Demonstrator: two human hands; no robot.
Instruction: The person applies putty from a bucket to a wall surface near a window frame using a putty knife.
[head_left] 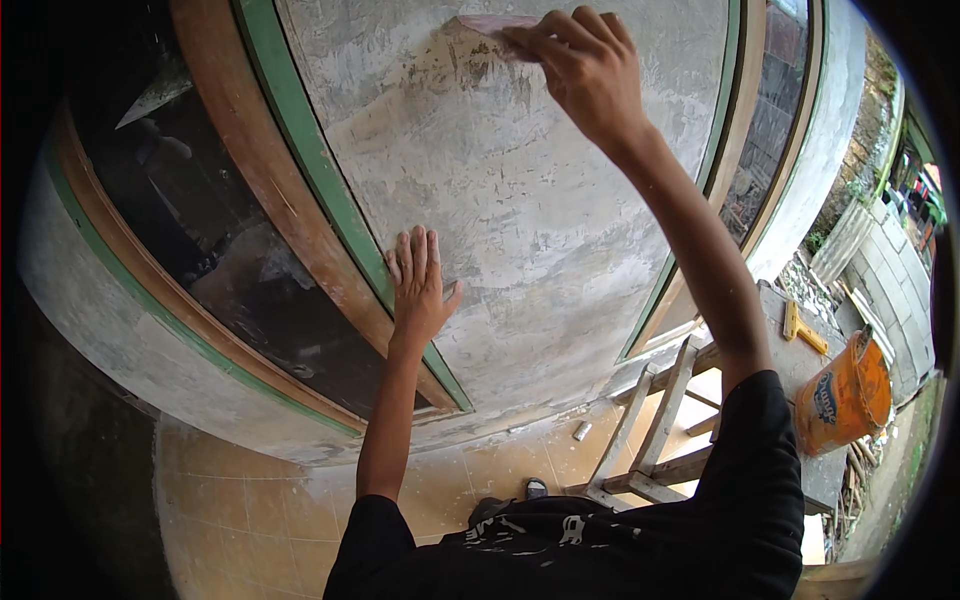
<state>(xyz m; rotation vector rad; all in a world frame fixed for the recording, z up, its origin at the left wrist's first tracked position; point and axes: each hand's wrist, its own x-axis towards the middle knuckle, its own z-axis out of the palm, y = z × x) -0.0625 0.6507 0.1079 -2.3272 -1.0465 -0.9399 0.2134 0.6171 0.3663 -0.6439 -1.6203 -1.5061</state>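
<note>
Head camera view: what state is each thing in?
Right hand: closed on the pink piece
Pink piece: held up at the wall
Left hand: open, against the wall
Wall: patchy grey and white
Yellow tool: lying on the grey platform
Orange bucket: standing there, stained

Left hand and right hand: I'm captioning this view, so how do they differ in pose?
The right hand grips a thin pinkish piece; the left hand holds nothing. The left hand's fingers are outstretched, while the right hand's are bent. The right hand is higher up the grey wall than the left. Both are bare.
</note>
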